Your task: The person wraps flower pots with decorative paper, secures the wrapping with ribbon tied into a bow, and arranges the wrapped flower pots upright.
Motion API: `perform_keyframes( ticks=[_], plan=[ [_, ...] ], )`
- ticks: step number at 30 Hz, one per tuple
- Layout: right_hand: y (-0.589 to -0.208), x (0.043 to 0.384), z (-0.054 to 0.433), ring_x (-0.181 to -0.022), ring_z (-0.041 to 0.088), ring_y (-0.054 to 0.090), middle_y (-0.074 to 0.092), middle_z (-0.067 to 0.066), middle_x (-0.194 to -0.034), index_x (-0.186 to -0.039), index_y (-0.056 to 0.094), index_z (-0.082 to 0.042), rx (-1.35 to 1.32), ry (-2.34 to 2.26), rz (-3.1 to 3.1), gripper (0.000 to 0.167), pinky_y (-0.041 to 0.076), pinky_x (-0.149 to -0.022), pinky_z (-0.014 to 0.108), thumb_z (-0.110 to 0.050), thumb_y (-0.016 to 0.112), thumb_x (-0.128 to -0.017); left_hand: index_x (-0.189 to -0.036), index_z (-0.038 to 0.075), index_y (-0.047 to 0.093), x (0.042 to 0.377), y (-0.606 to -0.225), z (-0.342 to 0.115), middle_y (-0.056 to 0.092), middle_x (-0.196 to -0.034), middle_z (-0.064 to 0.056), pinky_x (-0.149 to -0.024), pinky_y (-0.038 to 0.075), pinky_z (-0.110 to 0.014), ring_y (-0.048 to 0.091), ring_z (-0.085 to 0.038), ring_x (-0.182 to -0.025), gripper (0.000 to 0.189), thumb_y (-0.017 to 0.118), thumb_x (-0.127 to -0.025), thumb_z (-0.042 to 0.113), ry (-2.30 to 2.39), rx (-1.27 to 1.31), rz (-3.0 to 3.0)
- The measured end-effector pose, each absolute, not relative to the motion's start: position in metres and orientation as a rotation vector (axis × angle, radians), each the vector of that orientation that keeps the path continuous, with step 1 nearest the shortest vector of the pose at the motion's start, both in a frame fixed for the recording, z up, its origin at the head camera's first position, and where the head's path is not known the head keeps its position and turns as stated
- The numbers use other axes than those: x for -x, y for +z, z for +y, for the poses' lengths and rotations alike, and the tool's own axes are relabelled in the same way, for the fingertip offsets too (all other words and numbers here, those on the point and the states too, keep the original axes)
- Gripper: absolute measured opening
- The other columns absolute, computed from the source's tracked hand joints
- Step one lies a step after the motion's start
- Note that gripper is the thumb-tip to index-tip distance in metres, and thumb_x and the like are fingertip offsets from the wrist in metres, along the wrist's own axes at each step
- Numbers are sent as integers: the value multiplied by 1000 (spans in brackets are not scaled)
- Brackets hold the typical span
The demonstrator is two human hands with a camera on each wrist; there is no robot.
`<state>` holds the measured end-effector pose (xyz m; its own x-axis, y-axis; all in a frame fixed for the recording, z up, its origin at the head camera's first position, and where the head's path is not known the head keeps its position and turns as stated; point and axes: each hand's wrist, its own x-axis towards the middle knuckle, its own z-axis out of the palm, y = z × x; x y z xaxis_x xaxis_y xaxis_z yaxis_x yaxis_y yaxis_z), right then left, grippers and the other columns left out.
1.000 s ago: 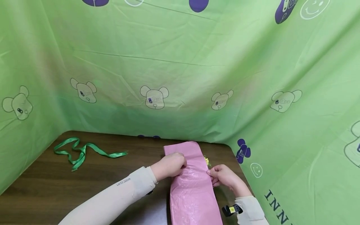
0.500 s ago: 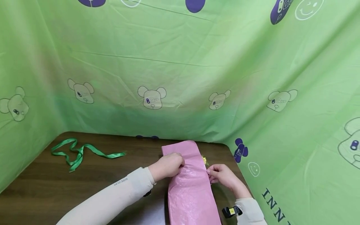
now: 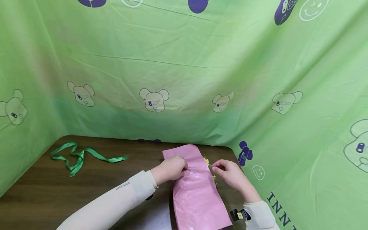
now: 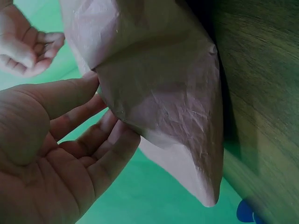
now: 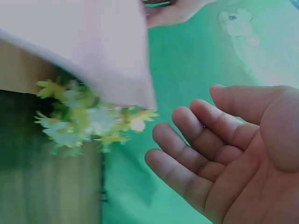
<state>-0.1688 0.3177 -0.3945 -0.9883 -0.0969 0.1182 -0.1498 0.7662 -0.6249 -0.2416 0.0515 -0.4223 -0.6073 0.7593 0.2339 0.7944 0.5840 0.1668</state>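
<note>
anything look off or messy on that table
Nothing looks spilled or torn. The pink sheet is creased near the left hand, and the green ribbon lies in loose loops, so both look untidy. Yellow and white flowers poke out past the sheet's edge.

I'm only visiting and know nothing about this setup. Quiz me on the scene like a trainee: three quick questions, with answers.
1. Which hand pinches the pink sheet: A) right, B) left, C) neither?
2. True or false: the green ribbon is tied around the sheet.
3. Fill in: near the right hand, ____ poke out past the sheet's edge.

Key:
1. B, the left hand.
2. False; the green ribbon lies on the table.
3. yellow flowers.
</note>
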Motion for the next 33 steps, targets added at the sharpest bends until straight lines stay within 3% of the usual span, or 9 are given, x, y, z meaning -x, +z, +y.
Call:
perform_keyframes(
  ticks=[7,19,33],
  plan=[
    [-373,164,307,-80,7,61,73,-4,-94,-105,75,-12,-281,955,-2865,12,52,-72,26,-21,70,-97,-59,18,51,241,-419,50,47,-65,5,-58,41,-27,41,-13,-63,33,76,-78,7,-374,1347,-2626],
    [-375,171,264,-90,11,66,73,-4,-96,-103,75,-12,-452,959,-2886,9,55,-80,29,-16,70,-97,-64,18,61,232,-425,57,62,-69,1,-67,55,-38,62,-21,-69,25,81,-78,20,-307,1191,-2644],
    [-396,177,236,-85,13,68,74,-1,-90,-98,75,-5,-604,771,-2944,8,56,-78,32,-10,71,-93,-65,16,64,234,-430,57,60,-70,0,-65,55,-38,61,-20,-68,22,80,-79,21,-367,1154,-2645]
  ],
)
